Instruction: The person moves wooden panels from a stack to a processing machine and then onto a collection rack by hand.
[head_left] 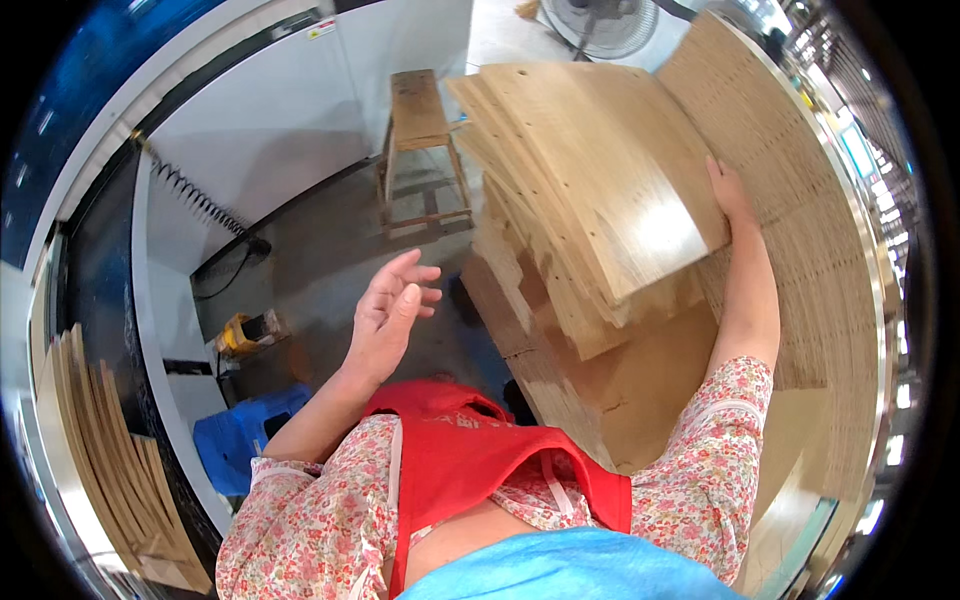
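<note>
My left hand (395,300) is raised over the floor with its fingers apart and nothing in them. To the right, my right hand (733,195) grips the right edge of a pale wooden panel (610,170), fingertips against its upper face and the rest partly hidden. That panel is the top one of a loose, fanned-out pile of boards (520,230), with small holes along its left edge. Beneath lie more boards and a brown sheet (650,370).
A tall stack of boards (800,200) curves along the right side. A wooden stool (420,120) and a fan (600,25) stand beyond. On the left are a white machine (270,130), a coiled black hose (200,200), a blue plastic stool (240,430) and upright boards (95,440).
</note>
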